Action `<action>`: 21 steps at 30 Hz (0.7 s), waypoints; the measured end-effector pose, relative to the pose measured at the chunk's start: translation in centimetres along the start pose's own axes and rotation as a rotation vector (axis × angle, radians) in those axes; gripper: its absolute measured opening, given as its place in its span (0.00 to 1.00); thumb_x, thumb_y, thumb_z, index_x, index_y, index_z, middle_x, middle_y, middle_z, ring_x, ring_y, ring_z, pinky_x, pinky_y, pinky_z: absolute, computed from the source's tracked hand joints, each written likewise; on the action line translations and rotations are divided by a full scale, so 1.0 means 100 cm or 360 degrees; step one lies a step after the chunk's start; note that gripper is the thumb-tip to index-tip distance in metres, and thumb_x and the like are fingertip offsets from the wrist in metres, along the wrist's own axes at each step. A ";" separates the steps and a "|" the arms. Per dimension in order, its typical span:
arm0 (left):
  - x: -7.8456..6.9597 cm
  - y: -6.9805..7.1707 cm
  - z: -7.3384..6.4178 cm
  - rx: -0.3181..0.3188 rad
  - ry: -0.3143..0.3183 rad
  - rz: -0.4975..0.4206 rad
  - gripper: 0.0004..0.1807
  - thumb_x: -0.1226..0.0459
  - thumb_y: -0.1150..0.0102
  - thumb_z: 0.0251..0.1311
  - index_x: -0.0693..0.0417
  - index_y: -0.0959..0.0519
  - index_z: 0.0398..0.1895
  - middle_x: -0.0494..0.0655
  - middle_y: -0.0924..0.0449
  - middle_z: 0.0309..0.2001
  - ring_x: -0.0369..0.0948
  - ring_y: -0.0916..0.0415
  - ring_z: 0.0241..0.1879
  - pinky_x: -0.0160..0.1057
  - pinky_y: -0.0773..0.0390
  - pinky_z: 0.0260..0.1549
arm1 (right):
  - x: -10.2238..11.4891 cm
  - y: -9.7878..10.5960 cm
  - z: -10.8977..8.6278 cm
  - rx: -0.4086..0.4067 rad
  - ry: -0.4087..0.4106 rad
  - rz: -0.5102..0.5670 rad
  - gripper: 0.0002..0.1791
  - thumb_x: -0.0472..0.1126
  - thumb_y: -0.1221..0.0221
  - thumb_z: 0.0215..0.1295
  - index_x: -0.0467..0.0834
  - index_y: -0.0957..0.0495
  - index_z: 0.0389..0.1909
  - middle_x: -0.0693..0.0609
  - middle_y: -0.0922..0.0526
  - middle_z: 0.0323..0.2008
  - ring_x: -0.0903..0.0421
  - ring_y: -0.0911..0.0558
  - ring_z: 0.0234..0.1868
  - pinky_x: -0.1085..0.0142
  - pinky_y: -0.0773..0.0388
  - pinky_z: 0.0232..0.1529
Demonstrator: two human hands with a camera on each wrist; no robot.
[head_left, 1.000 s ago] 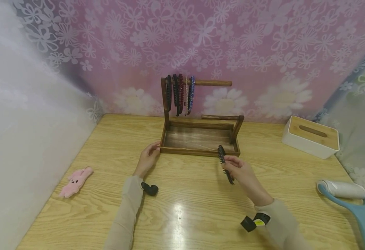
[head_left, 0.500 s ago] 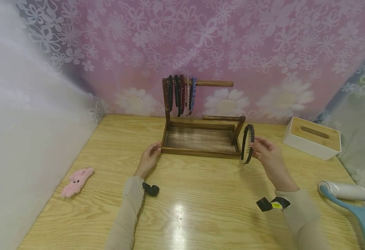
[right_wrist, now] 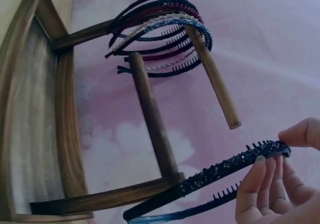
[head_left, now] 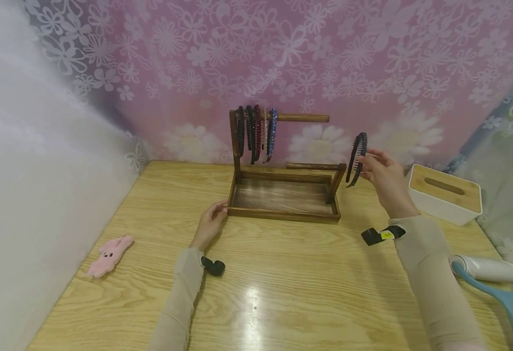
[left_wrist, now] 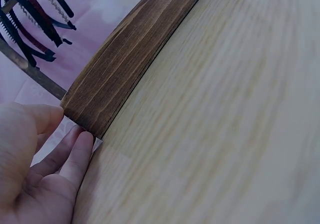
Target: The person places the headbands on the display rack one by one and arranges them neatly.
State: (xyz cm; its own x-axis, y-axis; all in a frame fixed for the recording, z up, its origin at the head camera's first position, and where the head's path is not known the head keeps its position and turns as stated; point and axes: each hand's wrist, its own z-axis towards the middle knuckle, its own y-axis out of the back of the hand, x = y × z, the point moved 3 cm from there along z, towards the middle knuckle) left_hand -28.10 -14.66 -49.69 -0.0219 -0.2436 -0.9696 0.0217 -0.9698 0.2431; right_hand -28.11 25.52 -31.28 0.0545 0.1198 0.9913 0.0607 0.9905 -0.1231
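My right hand (head_left: 384,178) pinches a black headband (head_left: 359,158) with comb teeth and glittery stones. It is raised in the air to the right of a brown wooden headband rack (head_left: 283,214). In the right wrist view the thumb and fingertips grip the glittery headband (right_wrist: 225,166) by one side. At the rack's front left corner, my left hand (head_left: 209,225) grips the wood with thumb and fingertips, as the left wrist view shows near the wooden wall (left_wrist: 115,74). Several headbands (head_left: 258,134), black, red, pale and blue, hang on the rack's upper bar (head_left: 306,117).
The rack's lower bar (head_left: 311,166) sits below the upper one. A white tissue box (head_left: 445,195) stands at the right, behind a blue-handled lint roller (head_left: 489,280). A pink plush toy (head_left: 110,256) lies at the left. A floral curtain (head_left: 195,58) hangs behind the table.
My right hand has carried the black headband rightward, then up and back, from in front of the rack to beside it. My left hand stays at the rack's corner.
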 end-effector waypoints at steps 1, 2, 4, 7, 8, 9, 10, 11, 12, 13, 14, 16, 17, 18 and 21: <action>0.000 0.000 0.000 0.0001 -0.0001 0.0004 0.19 0.62 0.50 0.72 0.54 0.27 0.64 0.58 0.24 0.55 0.50 0.27 0.56 0.44 0.29 0.58 | 0.003 -0.002 0.004 -0.0005 0.0003 -0.0011 0.13 0.44 0.44 0.71 0.50 0.30 0.54 0.61 0.25 0.44 0.65 0.27 0.36 0.77 0.23 0.37; 0.000 0.000 0.000 -0.0001 -0.0001 0.0000 0.19 0.62 0.50 0.72 0.54 0.27 0.64 0.58 0.24 0.55 0.50 0.27 0.56 0.45 0.29 0.58 | 0.006 -0.005 0.007 -0.0018 0.0013 -0.0021 0.12 0.43 0.44 0.71 0.51 0.29 0.53 0.61 0.25 0.43 0.65 0.27 0.35 0.77 0.23 0.36; 0.000 0.000 0.000 0.0001 0.0006 -0.0001 0.19 0.62 0.50 0.72 0.54 0.27 0.64 0.58 0.24 0.55 0.50 0.27 0.57 0.46 0.29 0.59 | 0.014 -0.010 0.014 -0.0040 0.0058 -0.0054 0.10 0.42 0.43 0.70 0.52 0.28 0.50 0.60 0.24 0.42 0.65 0.26 0.32 0.77 0.23 0.35; 0.000 0.000 0.001 0.0006 0.0014 0.0005 0.20 0.62 0.51 0.73 0.53 0.28 0.65 0.57 0.24 0.56 0.49 0.27 0.58 0.46 0.29 0.61 | 0.026 -0.019 0.025 -0.0080 0.0126 -0.0160 0.10 0.43 0.42 0.69 0.52 0.26 0.50 0.61 0.23 0.40 0.66 0.26 0.30 0.78 0.23 0.33; 0.000 0.000 0.001 0.0005 0.0018 -0.0004 0.20 0.62 0.51 0.73 0.53 0.28 0.65 0.57 0.25 0.56 0.49 0.28 0.58 0.47 0.30 0.61 | 0.030 -0.022 0.029 -0.0093 0.0141 -0.0187 0.11 0.43 0.42 0.69 0.52 0.26 0.51 0.61 0.23 0.39 0.66 0.26 0.30 0.78 0.23 0.33; -0.001 0.000 0.001 0.0008 0.0020 -0.0004 0.20 0.62 0.51 0.73 0.53 0.28 0.65 0.57 0.25 0.57 0.49 0.28 0.58 0.47 0.30 0.62 | 0.033 -0.026 0.032 -0.0101 0.0144 -0.0203 0.13 0.43 0.41 0.68 0.51 0.26 0.52 0.61 0.23 0.39 0.65 0.26 0.30 0.78 0.23 0.33; -0.001 0.001 0.001 0.0010 0.0016 -0.0013 0.20 0.62 0.51 0.73 0.53 0.28 0.65 0.58 0.25 0.57 0.50 0.28 0.59 0.47 0.30 0.62 | 0.035 -0.029 0.035 -0.0100 0.0144 -0.0209 0.14 0.43 0.41 0.68 0.51 0.26 0.53 0.60 0.23 0.39 0.65 0.26 0.31 0.78 0.23 0.33; -0.002 0.001 0.001 0.0011 0.0015 -0.0019 0.20 0.62 0.51 0.73 0.54 0.28 0.65 0.58 0.25 0.57 0.50 0.28 0.59 0.47 0.31 0.62 | 0.037 -0.033 0.038 -0.0096 0.0136 -0.0193 0.15 0.43 0.40 0.68 0.50 0.26 0.53 0.60 0.23 0.39 0.65 0.26 0.31 0.77 0.23 0.33; -0.002 0.001 0.001 0.0012 0.0014 -0.0023 0.20 0.62 0.51 0.73 0.54 0.28 0.65 0.58 0.25 0.57 0.50 0.28 0.59 0.47 0.31 0.63 | 0.038 -0.037 0.041 -0.0089 0.0120 -0.0168 0.16 0.42 0.40 0.68 0.48 0.27 0.54 0.59 0.23 0.39 0.65 0.26 0.31 0.77 0.23 0.34; -0.002 0.001 0.000 0.0015 0.0013 -0.0021 0.20 0.62 0.51 0.73 0.54 0.28 0.65 0.58 0.25 0.57 0.50 0.28 0.59 0.47 0.31 0.63 | 0.038 -0.041 0.044 -0.0081 0.0105 -0.0141 0.16 0.42 0.40 0.67 0.48 0.27 0.54 0.58 0.23 0.39 0.64 0.26 0.31 0.77 0.23 0.34; -0.002 0.001 0.000 0.0017 0.0016 -0.0026 0.20 0.63 0.51 0.73 0.54 0.28 0.65 0.59 0.25 0.57 0.50 0.28 0.59 0.48 0.31 0.63 | 0.037 -0.045 0.046 -0.0073 0.0088 -0.0110 0.16 0.41 0.40 0.67 0.47 0.27 0.54 0.58 0.23 0.39 0.64 0.25 0.31 0.76 0.22 0.34; -0.002 0.001 0.000 0.0020 0.0018 -0.0020 0.20 0.63 0.51 0.73 0.54 0.28 0.65 0.59 0.25 0.57 0.50 0.28 0.59 0.48 0.31 0.63 | 0.034 -0.053 0.049 -0.0042 0.0057 -0.0068 0.15 0.41 0.41 0.68 0.47 0.28 0.53 0.58 0.23 0.40 0.64 0.25 0.32 0.76 0.22 0.36; -0.002 0.001 0.000 0.0021 0.0021 -0.0016 0.19 0.63 0.51 0.73 0.54 0.28 0.65 0.58 0.25 0.57 0.50 0.28 0.59 0.48 0.31 0.63 | 0.032 -0.057 0.051 -0.0030 0.0043 -0.0060 0.15 0.41 0.41 0.68 0.47 0.28 0.54 0.58 0.23 0.41 0.64 0.25 0.32 0.76 0.22 0.36; -0.001 0.001 0.000 0.0022 0.0022 -0.0013 0.19 0.63 0.51 0.73 0.54 0.28 0.65 0.58 0.25 0.57 0.50 0.28 0.59 0.48 0.30 0.63 | 0.030 -0.062 0.052 -0.0011 0.0030 -0.0057 0.16 0.42 0.41 0.68 0.47 0.28 0.55 0.58 0.23 0.42 0.64 0.25 0.33 0.75 0.22 0.37; 0.000 0.001 0.000 0.0017 0.0021 -0.0013 0.19 0.62 0.51 0.73 0.54 0.27 0.64 0.58 0.25 0.56 0.50 0.27 0.58 0.48 0.30 0.62 | 0.024 -0.076 0.055 0.0057 0.0005 -0.0083 0.18 0.43 0.43 0.70 0.46 0.30 0.59 0.57 0.25 0.45 0.63 0.25 0.35 0.75 0.22 0.40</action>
State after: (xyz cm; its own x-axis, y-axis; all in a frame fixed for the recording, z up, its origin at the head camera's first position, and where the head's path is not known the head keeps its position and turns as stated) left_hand -28.09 -14.73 -49.68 -0.0086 -0.2353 -0.9719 0.0109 -0.9719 0.2352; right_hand -33.93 18.61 -27.74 0.0557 0.0677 0.9961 0.0277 0.9972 -0.0694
